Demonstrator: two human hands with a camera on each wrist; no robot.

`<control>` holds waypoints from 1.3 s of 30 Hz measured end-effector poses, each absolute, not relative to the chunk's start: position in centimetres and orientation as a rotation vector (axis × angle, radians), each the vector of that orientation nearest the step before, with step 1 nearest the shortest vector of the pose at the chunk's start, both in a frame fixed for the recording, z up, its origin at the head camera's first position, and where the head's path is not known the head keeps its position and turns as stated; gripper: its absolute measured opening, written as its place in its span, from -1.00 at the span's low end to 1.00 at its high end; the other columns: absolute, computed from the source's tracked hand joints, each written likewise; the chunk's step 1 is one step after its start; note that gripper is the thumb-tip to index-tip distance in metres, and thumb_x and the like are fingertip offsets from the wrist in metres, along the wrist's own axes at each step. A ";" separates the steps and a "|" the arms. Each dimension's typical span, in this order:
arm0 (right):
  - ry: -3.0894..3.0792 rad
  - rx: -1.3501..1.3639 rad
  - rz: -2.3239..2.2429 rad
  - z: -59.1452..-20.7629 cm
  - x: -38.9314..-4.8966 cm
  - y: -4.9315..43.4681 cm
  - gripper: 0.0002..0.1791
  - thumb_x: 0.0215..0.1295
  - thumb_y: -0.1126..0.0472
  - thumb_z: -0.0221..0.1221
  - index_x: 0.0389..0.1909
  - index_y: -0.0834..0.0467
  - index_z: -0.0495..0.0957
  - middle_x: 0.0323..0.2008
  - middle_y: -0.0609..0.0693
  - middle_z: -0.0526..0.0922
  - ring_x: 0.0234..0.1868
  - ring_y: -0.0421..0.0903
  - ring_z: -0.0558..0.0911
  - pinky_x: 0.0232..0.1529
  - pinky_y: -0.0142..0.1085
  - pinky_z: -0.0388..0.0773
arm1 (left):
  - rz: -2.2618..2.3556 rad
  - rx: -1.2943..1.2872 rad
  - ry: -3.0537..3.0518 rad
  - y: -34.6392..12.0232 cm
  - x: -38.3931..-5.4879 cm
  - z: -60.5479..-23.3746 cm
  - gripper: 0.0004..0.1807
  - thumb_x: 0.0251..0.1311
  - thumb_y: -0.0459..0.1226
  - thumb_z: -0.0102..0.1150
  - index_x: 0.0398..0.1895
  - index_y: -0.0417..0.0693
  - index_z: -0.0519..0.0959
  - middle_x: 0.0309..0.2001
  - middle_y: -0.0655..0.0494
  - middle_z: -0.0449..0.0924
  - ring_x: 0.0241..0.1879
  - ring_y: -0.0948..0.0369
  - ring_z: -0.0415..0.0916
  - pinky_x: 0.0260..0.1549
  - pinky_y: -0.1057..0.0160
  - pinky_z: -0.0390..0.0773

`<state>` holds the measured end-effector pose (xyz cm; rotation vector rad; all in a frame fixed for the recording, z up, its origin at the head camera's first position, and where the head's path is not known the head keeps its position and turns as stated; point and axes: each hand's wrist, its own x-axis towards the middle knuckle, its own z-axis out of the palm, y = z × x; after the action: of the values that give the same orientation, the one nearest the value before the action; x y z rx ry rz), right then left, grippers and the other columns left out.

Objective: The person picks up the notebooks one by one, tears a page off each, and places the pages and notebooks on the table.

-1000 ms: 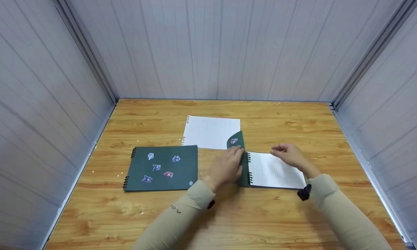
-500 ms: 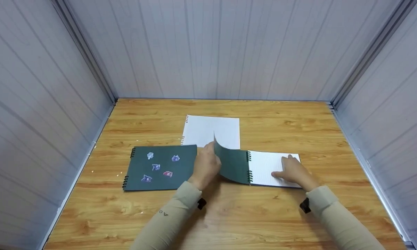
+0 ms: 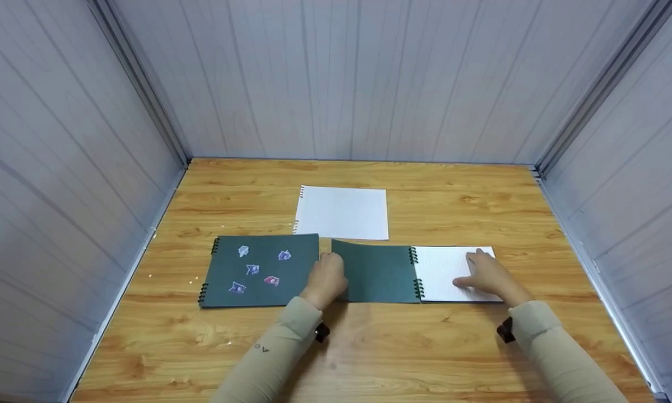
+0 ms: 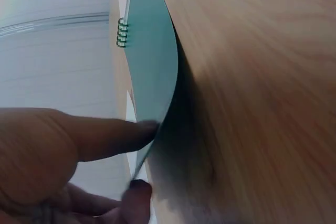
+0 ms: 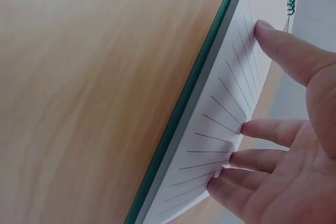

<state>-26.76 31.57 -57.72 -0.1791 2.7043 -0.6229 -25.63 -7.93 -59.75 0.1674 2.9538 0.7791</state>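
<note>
A wood-grain table (image 3: 381, 358) stands within pale panelled walls (image 3: 336, 78), with small white scraps (image 3: 150, 275) scattered at its left. Left of centre lies a closed dark green notebook (image 3: 263, 257), its coil binding along its left edge and small purple, pink and pale stickers (image 3: 271, 280) on its cover.

Next, at the right edge of that notebook as seen from above, comes the person's left hand (image 3: 325, 280), reaching in from the near side in a beige sleeve (image 3: 271, 350). It pinches the free left edge of a second notebook's plain green cover (image 3: 378, 271), with the thumb on the inner face and a finger beneath; the cover bows up from the table there. Beyond this hand, on the far side, a loose white sheet (image 3: 341, 212) lies flat, its left edge notched.

The second notebook (image 3: 406, 274) lies open between the two hands, its cover spread to the left, its black coils (image 3: 418, 287) in the middle and a white lined page (image 3: 439, 274) to the right. On that page rests the right hand (image 3: 484, 274), thumb and fingers spread, gripping nothing; the thumb points left and the other fingertips touch near the far edge.
</note>
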 end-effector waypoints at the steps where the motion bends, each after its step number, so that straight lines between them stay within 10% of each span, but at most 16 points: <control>1: 2.707 -0.184 -0.627 -57.7 -26.8 31.7 0.10 0.33 -0.06 0.50 0.52 0.64 0.20 0.56 0.74 0.00 0.60 0.66 0.07 0.61 0.43 0.06 | 0.762 0.179 2.932 -7.9 -25.4 -59.2 -0.82 0.24 -0.48 0.29 -0.14 -0.45 0.71 -0.10 -0.29 0.71 -0.23 -0.01 0.64 -0.15 -0.12 0.74; 7: 2.741 -0.223 -0.629 -57.7 -26.6 31.9 0.08 0.34 -0.05 0.49 0.50 0.66 0.22 0.54 0.74 0.08 0.59 0.66 0.11 0.61 0.42 0.08 | 0.567 0.238 2.974 -6.9 -24.0 -56.6 -0.84 0.36 -0.49 0.22 -0.23 -0.45 0.76 -0.10 -0.35 0.77 -0.11 -0.15 0.75 -0.06 -0.14 0.79; 17: 2.795 -0.147 -0.632 -57.5 -26.8 33.0 0.04 0.46 -0.07 0.38 0.51 0.67 0.16 0.52 0.71 0.16 0.57 0.64 0.17 0.59 0.43 0.13 | 0.180 0.581 3.017 -1.8 -25.2 -56.4 -0.53 0.52 -0.03 0.29 0.22 -0.23 0.66 0.16 -0.14 0.70 0.12 -0.02 0.69 -0.05 0.02 0.81; 27: 2.800 -0.194 -0.611 -58.8 -27.1 34.1 0.03 0.56 -0.06 0.27 0.53 0.72 0.05 0.55 0.74 0.03 0.60 0.65 0.08 0.61 0.42 0.08 | 0.007 0.934 2.828 2.2 -26.9 -58.3 -0.28 0.61 0.16 0.08 0.65 0.00 0.38 0.64 -0.02 0.34 0.65 0.03 0.28 0.57 0.00 0.41; 39: 2.791 -0.159 -0.522 -58.4 -26.9 33.6 0.01 0.58 -0.01 0.24 0.53 0.73 0.01 0.55 0.72 0.02 0.63 0.62 0.02 0.65 0.38 -0.01 | -0.041 0.888 2.796 3.3 -27.2 -59.0 -0.24 0.61 0.21 0.03 0.66 -0.03 0.37 0.66 0.00 0.34 0.66 0.06 0.27 0.57 0.07 0.41</control>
<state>-26.90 33.59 -58.38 -0.1589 2.7915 -0.5215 -27.19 3.29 -58.95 0.8879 2.7963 -0.0414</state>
